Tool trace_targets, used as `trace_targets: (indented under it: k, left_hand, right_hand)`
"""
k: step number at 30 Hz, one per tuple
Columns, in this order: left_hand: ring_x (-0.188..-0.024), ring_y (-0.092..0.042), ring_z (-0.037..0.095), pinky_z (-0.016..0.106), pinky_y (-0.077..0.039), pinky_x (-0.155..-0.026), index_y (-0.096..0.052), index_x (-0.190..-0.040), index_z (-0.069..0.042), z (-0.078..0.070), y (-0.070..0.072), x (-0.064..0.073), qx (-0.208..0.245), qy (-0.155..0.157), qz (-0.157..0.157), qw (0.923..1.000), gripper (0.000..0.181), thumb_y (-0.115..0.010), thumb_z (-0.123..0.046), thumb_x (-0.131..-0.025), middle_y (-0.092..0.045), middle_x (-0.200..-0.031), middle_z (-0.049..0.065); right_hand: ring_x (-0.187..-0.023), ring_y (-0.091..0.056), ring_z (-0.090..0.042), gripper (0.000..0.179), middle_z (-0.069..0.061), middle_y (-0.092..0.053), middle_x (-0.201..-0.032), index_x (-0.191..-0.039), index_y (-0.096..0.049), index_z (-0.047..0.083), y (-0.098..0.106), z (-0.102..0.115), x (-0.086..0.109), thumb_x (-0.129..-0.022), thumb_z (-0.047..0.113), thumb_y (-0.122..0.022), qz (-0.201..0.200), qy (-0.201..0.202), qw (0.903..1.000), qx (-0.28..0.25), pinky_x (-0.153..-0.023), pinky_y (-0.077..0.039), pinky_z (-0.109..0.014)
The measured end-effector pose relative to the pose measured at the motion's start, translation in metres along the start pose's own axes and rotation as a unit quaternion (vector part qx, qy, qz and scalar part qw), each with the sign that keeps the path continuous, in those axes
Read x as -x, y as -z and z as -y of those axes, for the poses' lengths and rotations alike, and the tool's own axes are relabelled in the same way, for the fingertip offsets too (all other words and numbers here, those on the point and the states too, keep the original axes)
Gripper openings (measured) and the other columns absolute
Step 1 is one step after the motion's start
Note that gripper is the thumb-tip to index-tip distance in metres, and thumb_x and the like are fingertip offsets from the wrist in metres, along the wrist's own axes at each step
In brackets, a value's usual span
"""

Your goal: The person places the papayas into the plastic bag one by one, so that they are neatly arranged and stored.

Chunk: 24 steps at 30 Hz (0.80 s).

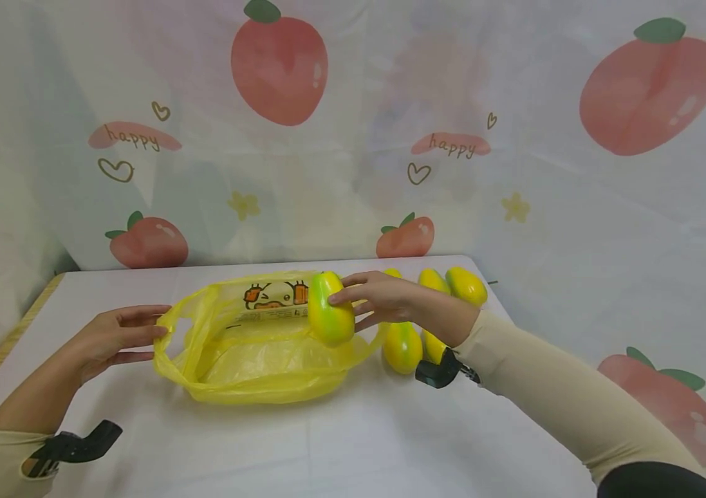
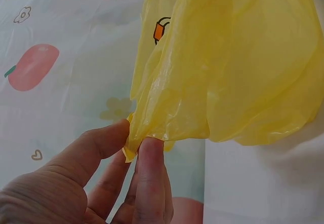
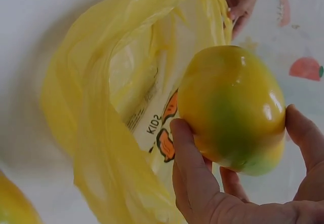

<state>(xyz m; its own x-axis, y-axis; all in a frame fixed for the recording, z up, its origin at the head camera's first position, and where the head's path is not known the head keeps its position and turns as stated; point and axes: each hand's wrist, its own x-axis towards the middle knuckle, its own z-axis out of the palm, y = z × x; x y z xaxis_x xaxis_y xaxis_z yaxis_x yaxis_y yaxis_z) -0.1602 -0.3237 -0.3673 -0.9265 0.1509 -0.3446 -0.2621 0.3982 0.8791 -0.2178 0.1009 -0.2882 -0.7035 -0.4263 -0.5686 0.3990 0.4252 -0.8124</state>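
A yellow plastic bag [image 1: 265, 373] with a cartoon print lies on the white table, its mouth spread toward me. My left hand [image 1: 117, 335] pinches the bag's left edge between thumb and fingers, as the left wrist view shows with the gathered plastic [image 2: 135, 138]. In my right hand [image 1: 384, 297] is a glossy yellow-green mango [image 1: 331, 311], gripped between thumb and fingertips. The right wrist view has this mango [image 3: 233, 107] in front of the bag's open mouth, with the printed inside wall [image 3: 152, 112] behind it.
Several more mangoes, such as the near mango [image 1: 402, 349] and the far mango [image 1: 467, 285], lie on the table to the right of the bag, partly behind my right wrist. A fruit-printed cloth [image 1: 340, 173] hangs behind the table [image 1: 253, 449].
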Motion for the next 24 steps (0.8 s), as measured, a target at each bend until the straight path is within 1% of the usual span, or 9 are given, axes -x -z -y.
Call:
trace_targets:
  k: [5,11,14,18,24]
  left_hand:
    - [-0.094,-0.066,0.005,0.033,-0.059,-0.084,-0.032,-0.151,0.0,-0.001,0.001,0.001,0.005,-0.005,0.009,0.9999,0.075,-0.068,-0.032,-0.094,-0.061,-0.116,-0.007]
    - [-0.094,-0.066,0.005,0.033,-0.059,-0.084,-0.032,-0.151,0.0,-0.001,0.0,0.002,0.003,-0.004,0.008,1.0,0.075,-0.068,-0.032,-0.094,-0.061,-0.117,-0.006]
    - [-0.094,-0.066,0.006,0.033,-0.059,-0.084,-0.033,-0.151,0.0,-0.001,0.0,0.002,0.002,-0.003,0.007,1.0,0.075,-0.068,-0.032,-0.094,-0.061,-0.118,-0.005]
    - [-0.095,-0.066,0.006,0.033,-0.059,-0.084,-0.033,-0.151,0.0,0.0,0.0,0.003,-0.001,-0.007,0.009,0.9999,0.073,-0.067,-0.032,-0.094,-0.061,-0.118,-0.004]
    - [-0.094,-0.066,0.005,0.033,-0.059,-0.084,-0.034,-0.151,0.0,-0.001,0.0,0.002,0.005,-0.007,0.009,0.9999,0.074,-0.068,-0.032,-0.094,-0.061,-0.116,-0.007]
  right_hand:
    - [-0.137,-0.042,-0.042,0.073,-0.018,-0.04,-0.149,-0.153,-0.027,0.006,-0.013,-0.001,-0.01,-0.093,0.022,-0.067,-0.002,0.0,0.9999,-0.011,-0.098,-0.051,-0.05]
    - [-0.134,-0.046,-0.041,0.068,-0.017,-0.046,-0.144,-0.148,-0.035,0.007,-0.028,-0.003,-0.023,-0.092,0.021,-0.07,-0.015,-0.005,0.9995,-0.028,-0.096,-0.052,-0.052]
    - [-0.133,-0.047,-0.042,0.068,-0.017,-0.047,-0.142,-0.148,-0.037,0.007,-0.035,-0.006,-0.028,-0.091,0.02,-0.071,-0.02,-0.008,0.9992,-0.035,-0.095,-0.053,-0.052]
    - [-0.133,-0.047,-0.041,0.072,-0.017,-0.046,-0.144,-0.149,-0.035,0.007,-0.043,-0.007,-0.035,-0.089,0.019,-0.073,-0.021,-0.012,0.9988,-0.043,-0.093,-0.054,-0.051]
    - [-0.131,-0.049,-0.04,0.075,-0.017,-0.047,-0.143,-0.15,-0.035,0.007,-0.052,-0.006,-0.048,-0.088,0.02,-0.075,-0.023,-0.014,0.9988,-0.042,-0.093,-0.054,-0.051]
